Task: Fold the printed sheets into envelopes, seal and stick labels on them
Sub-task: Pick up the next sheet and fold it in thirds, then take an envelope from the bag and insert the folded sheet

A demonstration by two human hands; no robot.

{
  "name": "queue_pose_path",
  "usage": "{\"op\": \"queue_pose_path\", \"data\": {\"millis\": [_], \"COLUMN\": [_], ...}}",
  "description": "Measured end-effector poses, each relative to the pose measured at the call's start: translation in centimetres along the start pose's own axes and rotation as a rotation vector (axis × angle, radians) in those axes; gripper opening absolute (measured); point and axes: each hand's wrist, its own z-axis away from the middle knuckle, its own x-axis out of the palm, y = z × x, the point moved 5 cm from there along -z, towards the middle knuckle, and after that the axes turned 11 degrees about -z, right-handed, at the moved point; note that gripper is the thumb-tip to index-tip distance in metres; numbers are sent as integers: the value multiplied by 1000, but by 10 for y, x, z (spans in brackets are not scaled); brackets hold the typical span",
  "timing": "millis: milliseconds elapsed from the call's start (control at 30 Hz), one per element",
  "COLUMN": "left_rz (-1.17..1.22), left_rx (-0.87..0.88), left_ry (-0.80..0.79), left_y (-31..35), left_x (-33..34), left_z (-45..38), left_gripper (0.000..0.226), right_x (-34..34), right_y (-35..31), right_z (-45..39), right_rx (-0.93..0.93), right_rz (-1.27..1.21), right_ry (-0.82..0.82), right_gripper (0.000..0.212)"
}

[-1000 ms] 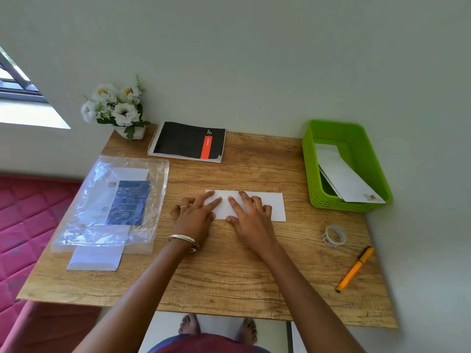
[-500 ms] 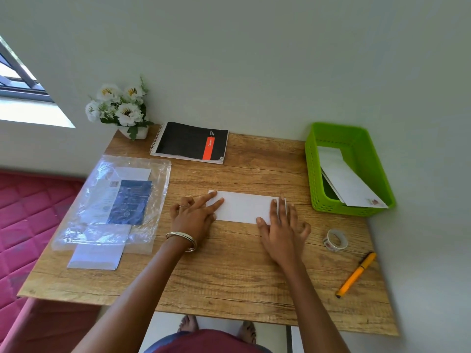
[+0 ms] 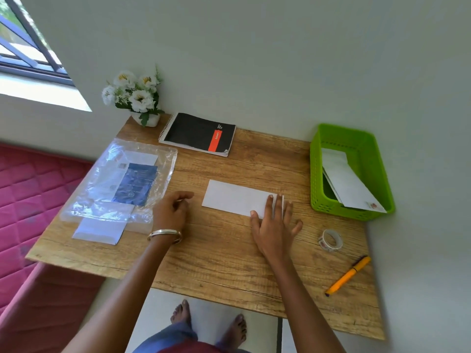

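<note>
A folded white sheet (image 3: 234,197) lies flat in the middle of the wooden table (image 3: 219,253). My right hand (image 3: 275,222) presses its right end with straight, spread fingers. My left hand (image 3: 173,212) hovers left of the sheet, off the paper, its fingers loosely curled and holding nothing. A clear plastic bag (image 3: 119,184) with envelopes and a blue packet lies at the left, with a white envelope (image 3: 99,230) partly under its near edge. A roll of tape (image 3: 330,240) sits at the right.
A green basket (image 3: 367,159) at the right holds finished envelopes (image 3: 349,182). An orange pen (image 3: 348,275) lies near the right front edge. A black notebook (image 3: 198,133) and a pot of white flowers (image 3: 137,98) stand at the back by the wall.
My left hand has lifted off the sheet's left end and drawn back to the left. My right hand slid along to the sheet's right end and stays there.
</note>
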Motion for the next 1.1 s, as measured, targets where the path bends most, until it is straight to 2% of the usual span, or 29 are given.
{"op": "queue_pose_path", "data": {"millis": [167, 233, 300, 433, 533, 633, 733, 867, 967, 1100], "left_rz": [-145, -278, -376, -464, -539, -597, -532, -449, -538, -581], "left_rx": [-19, -68, -222, -539, -534, -465, -480, -452, -425, -408], "left_ry": [260, 363, 380, 206, 97, 16, -74, -87, -113, -172], "left_y": [-36, -52, -70, -109, -125, -129, -138, -146, -140, -136], "left_x": [-48, -71, -92, -120, -131, -133, -136, -144, -145, -141], "left_z": [9, 7, 5, 7, 11, 10, 3, -1, 4, 4], "left_gripper": [23, 26, 36, 82, 102, 105, 99, 92, 101, 99], "right_x": [-4, -1, 6, 31, 56, 82, 103, 113, 115, 116], "right_y": [-24, -54, -89, -162, -210, -240, -251, -245, -244, -246], "right_z": [5, 10, 18, 31, 39, 41, 42, 44, 46, 47], "right_rx": [-49, -147, -262, -436, -550, -591, -587, -567, -585, -575], "right_rz": [-46, -92, -140, -223, -262, -245, -200, -220, -204, -198], "right_ry": [91, 112, 83, -84, -173, -240, -258, -183, -121, -83], "right_gripper": [79, 68, 54, 42, 42, 44, 47, 44, 43, 42]}}
